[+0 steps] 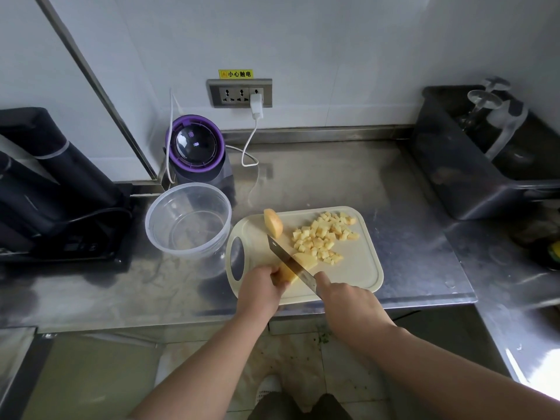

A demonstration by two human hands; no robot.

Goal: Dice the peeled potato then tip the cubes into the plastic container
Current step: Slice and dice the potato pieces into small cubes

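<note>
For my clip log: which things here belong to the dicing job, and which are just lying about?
Job: knife, held potato piece, potato chunk, cubes, cutting board, plastic container.
Lying about: purple appliance, plugged-in charger, black bin holding glasses, dark machines at left.

White wall (333,40) is filling the upper frame, socket panel (239,93) sitting upper centre; steel counter (333,183) is spanning the middle, reflecting soft light; tiled floor (303,368) is showing at bottom.

A pale peeled potato slab (304,261) is laid flat near the front of the cutting board (357,268), and a rounded potato piece (273,223) is set at its far left corner. Small yellow cubes (324,237) are heaped toward the far right. The clear round plastic container (160,244) is stood upright just left of the board.
</note>
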